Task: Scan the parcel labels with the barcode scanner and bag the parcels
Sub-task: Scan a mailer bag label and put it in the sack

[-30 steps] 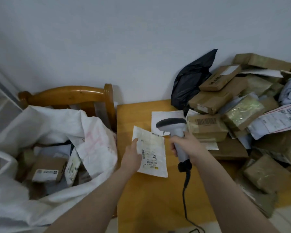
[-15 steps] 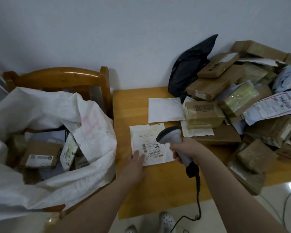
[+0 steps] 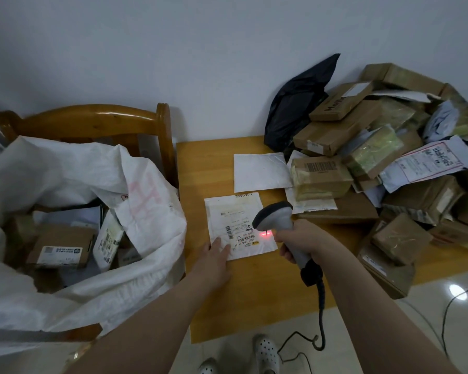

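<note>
Already several parcels sit in the white sack (image 3: 135, 190) beside the desk's (image 3: 254, 292) left edge, so part of the job looks done. The left hand (image 3: 214, 261), fingers flat and nearly together, presses the flat white parcel (image 3: 235, 220) near that edge. The right hand (image 3: 300, 238), curled round the barcode scanner (image 3: 278, 222), throws red light on its label. A large pile (image 3: 389, 171) along the right edge awaits.
</note>
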